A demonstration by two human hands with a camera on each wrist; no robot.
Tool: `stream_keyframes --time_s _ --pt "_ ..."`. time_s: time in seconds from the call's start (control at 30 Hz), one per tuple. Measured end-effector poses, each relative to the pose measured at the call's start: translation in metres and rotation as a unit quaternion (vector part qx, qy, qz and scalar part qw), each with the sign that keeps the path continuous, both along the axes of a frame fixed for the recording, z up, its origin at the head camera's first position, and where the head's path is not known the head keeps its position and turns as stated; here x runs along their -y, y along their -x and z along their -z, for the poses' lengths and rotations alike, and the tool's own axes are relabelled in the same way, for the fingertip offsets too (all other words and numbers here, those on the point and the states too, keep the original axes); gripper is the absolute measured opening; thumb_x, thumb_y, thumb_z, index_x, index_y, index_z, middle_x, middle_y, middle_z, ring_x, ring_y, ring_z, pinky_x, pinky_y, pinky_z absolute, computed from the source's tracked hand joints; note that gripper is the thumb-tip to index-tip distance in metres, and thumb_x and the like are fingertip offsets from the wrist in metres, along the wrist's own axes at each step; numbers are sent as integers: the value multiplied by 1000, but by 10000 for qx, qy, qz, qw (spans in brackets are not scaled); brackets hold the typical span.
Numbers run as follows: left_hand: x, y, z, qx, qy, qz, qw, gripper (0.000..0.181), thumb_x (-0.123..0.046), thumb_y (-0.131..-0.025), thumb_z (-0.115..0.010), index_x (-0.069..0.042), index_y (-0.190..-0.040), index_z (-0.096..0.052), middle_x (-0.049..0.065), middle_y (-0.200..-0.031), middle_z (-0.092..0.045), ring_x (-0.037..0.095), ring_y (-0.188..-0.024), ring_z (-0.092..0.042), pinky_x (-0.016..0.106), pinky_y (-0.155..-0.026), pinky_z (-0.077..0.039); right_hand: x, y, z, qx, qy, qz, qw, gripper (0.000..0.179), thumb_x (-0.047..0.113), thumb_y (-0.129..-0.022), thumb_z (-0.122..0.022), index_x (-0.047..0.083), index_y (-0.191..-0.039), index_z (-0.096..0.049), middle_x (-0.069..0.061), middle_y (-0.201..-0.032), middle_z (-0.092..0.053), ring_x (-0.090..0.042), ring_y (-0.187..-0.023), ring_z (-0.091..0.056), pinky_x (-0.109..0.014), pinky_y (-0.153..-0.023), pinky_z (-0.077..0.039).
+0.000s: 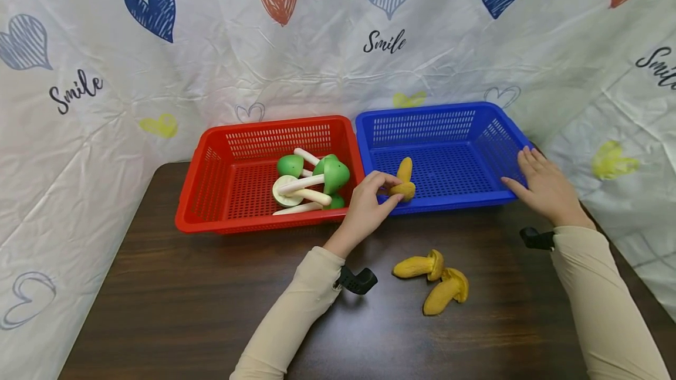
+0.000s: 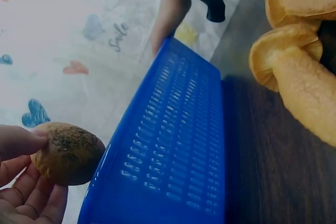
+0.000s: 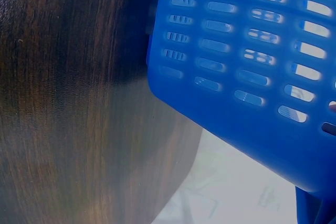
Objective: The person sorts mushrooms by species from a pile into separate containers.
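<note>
Pinched between my left hand's (image 1: pixel 368 199) thumb and fingers is a yellow toy mushroom (image 1: pixel 404 190), held over the near left part of the blue basket (image 1: pixel 440 198). In the left wrist view the rounded, dark-speckled end of that mushroom (image 2: pixel 71 153) shows beside the basket's rim. My right hand (image 1: pixel 544 183) rests on the basket's right rim with its fingers extended; the right wrist view does not show its fingers clearly. Two more yellow mushrooms, one (image 1: pixel 419 265) behind the other (image 1: pixel 446 292), lie close together on the table in front of the basket.
A red basket (image 1: pixel 203 224) stands against the blue one's left side, with several green-capped, white-stemmed toy mushrooms (image 1: pixel 335 175) inside. Both sit on a dark wooden table (image 1: pixel 174 286). Behind them hangs a white cloth (image 1: pixel 327 57) printed with hearts.
</note>
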State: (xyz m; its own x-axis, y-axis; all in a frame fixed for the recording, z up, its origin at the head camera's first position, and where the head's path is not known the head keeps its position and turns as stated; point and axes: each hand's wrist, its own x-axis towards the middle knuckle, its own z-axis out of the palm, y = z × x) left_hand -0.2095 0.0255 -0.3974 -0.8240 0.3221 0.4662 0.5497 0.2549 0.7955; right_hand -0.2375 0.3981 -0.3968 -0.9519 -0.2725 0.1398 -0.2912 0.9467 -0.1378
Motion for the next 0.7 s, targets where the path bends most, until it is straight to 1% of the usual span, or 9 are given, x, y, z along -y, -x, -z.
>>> stream_keyframes --time_s 0.13,0.3,0.53,0.7 --pt "-1 5 2 46 146 -108 9998 20 -3 -85 -68 1 -104 -63 12 -98 -59 22 -91 -58 30 -82 -52 0 -1 0 28 11 19 10000 75 40 -99 -40 -22 -137 -21 -42 -141 -20 -46 -138 -11 -49 -113 -5" --pt "1 7 1 115 228 -211 9995 23 -3 -85 -69 2 -106 -63 13 -100 -59 23 -93 -59 30 -83 -52 0 0 1 43 22 20 10000 75 40 -99 -40 -21 -138 -20 -42 -141 -19 -45 -139 -9 -49 -114 -5" --pt "3 9 0 409 81 -158 9990 23 -3 -85 -68 1 -108 -63 12 -101 -59 22 -95 -59 19 -82 -49 -1 1 2 81 -17 28 10000 75 40 -99 -39 -21 -138 -20 -42 -142 -19 -45 -139 -8 -48 -114 -4" --pt "3 9 0 486 -51 -87 9988 23 -1 -86 -67 1 -108 -64 13 -100 -59 22 -95 -59 23 -83 -51 -1 1 2 84 -34 42 9999 76 41 -99 -39 -21 -138 -20 -42 -142 -19 -45 -139 -9 -49 -113 -5"
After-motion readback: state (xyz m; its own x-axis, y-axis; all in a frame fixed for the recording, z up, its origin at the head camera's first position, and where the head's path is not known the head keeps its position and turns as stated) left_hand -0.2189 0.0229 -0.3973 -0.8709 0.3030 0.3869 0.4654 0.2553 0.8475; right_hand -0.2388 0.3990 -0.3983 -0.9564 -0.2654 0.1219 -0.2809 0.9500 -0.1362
